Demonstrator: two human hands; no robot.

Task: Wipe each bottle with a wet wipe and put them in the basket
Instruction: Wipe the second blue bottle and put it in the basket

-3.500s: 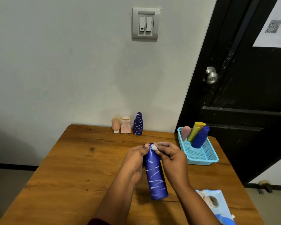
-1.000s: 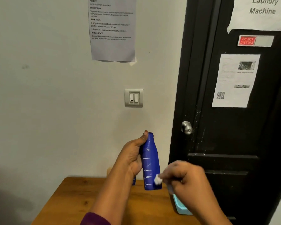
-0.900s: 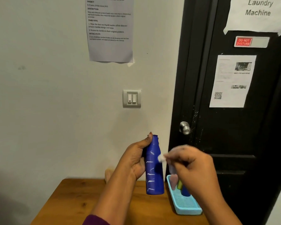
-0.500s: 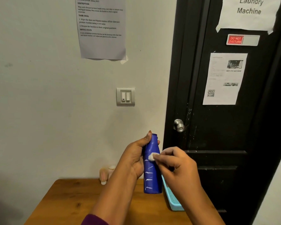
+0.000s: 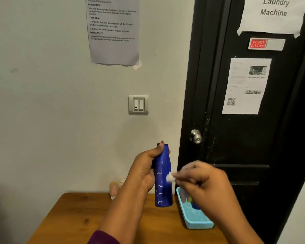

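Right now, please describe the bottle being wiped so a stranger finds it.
Find the black door; left of its frame, above the brown wooden table, the left hand holds a tall dark blue plastic bottle upright. Unlike the bottles in the light blue basket, it is lifted and bears thin white streaks.

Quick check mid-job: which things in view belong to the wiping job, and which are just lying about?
Job: blue bottle gripped by the left hand; wipe pinched in the right hand; light blue basket on the table; pale bottle by the wall, blurred.
Lying about: light switch; door knob; wall notice; door papers.
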